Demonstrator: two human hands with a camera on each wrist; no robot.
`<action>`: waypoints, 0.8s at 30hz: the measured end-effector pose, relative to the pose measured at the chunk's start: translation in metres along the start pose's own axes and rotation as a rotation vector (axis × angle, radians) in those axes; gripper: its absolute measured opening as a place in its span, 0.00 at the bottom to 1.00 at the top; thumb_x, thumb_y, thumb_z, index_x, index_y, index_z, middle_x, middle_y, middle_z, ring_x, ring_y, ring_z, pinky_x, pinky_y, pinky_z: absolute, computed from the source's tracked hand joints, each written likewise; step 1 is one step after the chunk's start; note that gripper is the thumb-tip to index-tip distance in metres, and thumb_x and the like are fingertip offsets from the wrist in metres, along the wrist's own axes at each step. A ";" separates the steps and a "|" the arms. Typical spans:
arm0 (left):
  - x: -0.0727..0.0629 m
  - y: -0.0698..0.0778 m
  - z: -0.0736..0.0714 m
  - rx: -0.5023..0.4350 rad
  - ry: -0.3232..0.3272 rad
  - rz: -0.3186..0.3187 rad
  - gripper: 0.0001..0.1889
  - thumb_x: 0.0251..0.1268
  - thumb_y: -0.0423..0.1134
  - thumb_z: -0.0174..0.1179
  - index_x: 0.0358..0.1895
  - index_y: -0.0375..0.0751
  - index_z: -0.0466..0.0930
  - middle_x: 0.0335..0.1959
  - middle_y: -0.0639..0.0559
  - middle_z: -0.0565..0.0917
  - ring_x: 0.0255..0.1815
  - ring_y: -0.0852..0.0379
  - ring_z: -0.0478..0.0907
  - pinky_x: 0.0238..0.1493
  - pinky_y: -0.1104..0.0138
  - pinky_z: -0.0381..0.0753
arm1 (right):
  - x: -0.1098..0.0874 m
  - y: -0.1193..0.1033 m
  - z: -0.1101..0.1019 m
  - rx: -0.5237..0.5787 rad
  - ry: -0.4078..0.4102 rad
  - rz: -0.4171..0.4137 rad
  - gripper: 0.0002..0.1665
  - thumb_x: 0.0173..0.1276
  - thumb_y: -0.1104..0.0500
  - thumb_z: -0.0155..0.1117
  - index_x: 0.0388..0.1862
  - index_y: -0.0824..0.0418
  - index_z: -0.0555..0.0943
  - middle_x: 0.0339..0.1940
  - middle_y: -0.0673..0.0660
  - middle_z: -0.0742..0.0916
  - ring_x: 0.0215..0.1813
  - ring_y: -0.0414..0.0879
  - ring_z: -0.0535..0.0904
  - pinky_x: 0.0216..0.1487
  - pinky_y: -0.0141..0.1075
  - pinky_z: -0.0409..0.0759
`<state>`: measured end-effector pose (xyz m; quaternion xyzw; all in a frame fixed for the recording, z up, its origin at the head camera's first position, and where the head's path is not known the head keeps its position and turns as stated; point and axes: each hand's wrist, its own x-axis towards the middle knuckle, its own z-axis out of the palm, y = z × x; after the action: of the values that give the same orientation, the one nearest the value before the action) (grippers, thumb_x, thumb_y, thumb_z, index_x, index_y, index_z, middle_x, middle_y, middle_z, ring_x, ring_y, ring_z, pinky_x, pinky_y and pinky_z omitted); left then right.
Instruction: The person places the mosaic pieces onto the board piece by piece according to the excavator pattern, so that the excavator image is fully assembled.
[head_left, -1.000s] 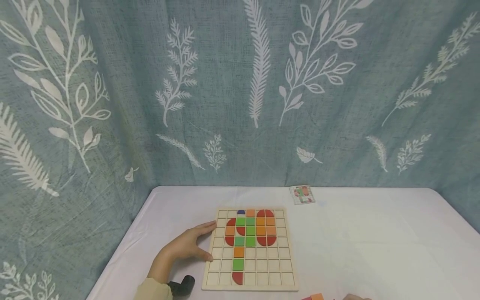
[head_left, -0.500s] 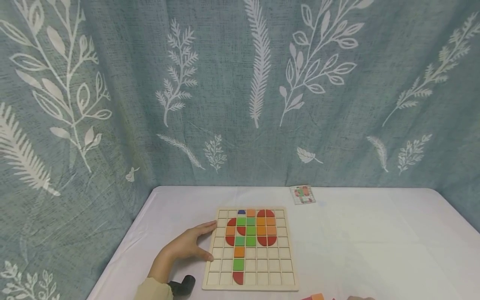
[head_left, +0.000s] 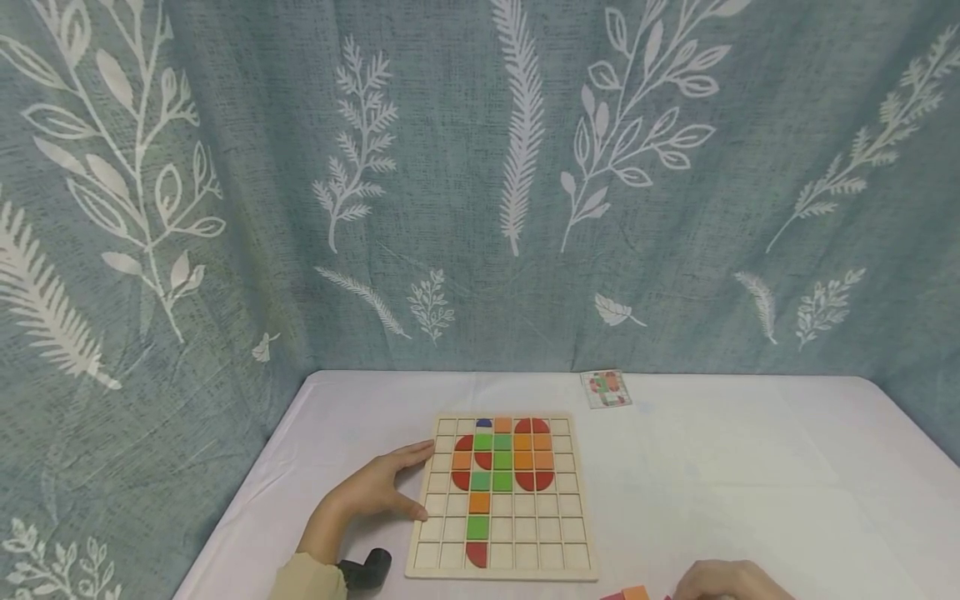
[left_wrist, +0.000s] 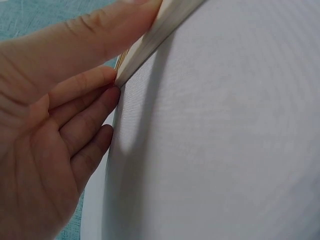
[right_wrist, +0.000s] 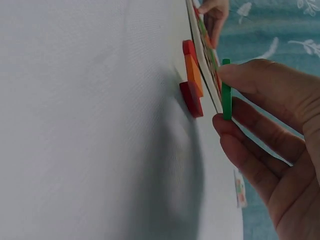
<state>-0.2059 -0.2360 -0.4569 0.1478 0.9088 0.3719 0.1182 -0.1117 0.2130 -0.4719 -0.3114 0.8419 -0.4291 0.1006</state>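
Observation:
A square wooden grid board (head_left: pixel 540 531) lies on the white table, partly filled with red, orange, green and blue tiles. My left hand (head_left: pixel 375 487) rests against its left edge, thumb and fingers spread. In the left wrist view, the thumb and fingertips of that hand (left_wrist: pixel 55 115) touch the board's rim. My right hand (head_left: pixel 727 577) is low at the front right, partly cut off in the head view. Between its thumb and fingers it pinches a thin green tile (right_wrist: pixel 226 95), seen edge-on and held above the table.
Loose pieces lie in front of the board's right corner, among them an orange tile (head_left: pixel 635 593) and a dark red tile (right_wrist: pixel 190 99). A small pattern card (head_left: pixel 606 389) lies at the table's back edge. A black curved object (head_left: pixel 367 571) is beside the left wrist. A patterned curtain (head_left: pixel 465 183) hangs behind.
My right hand has risen further into the head view from the bottom edge. The left hand and the tiles on the board stay as they were.

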 end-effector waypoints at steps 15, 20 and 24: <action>-0.002 0.001 0.000 0.006 0.000 0.000 0.52 0.28 0.46 0.76 0.66 0.35 0.64 0.69 0.40 0.61 0.70 0.36 0.52 0.67 0.43 0.53 | 0.068 -0.012 0.017 -0.004 -0.079 -0.230 0.12 0.63 0.55 0.63 0.45 0.53 0.82 0.42 0.45 0.85 0.45 0.34 0.78 0.46 0.29 0.78; -0.002 0.001 0.000 0.023 0.001 -0.001 0.52 0.28 0.47 0.75 0.66 0.36 0.63 0.69 0.40 0.61 0.70 0.36 0.53 0.67 0.43 0.54 | 0.098 -0.023 0.040 -0.053 -0.016 -0.269 0.10 0.60 0.56 0.66 0.40 0.55 0.84 0.40 0.43 0.85 0.44 0.33 0.79 0.45 0.29 0.80; -0.002 0.001 0.000 0.008 -0.002 -0.009 0.52 0.28 0.47 0.76 0.66 0.36 0.63 0.69 0.40 0.61 0.70 0.36 0.52 0.67 0.44 0.54 | 0.118 -0.030 0.057 -0.083 0.041 -0.306 0.08 0.58 0.58 0.67 0.37 0.57 0.85 0.37 0.44 0.86 0.42 0.34 0.80 0.44 0.29 0.80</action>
<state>-0.2039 -0.2357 -0.4561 0.1446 0.9107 0.3678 0.1201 -0.1663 0.0902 -0.4722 -0.4310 0.8036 -0.4104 0.0037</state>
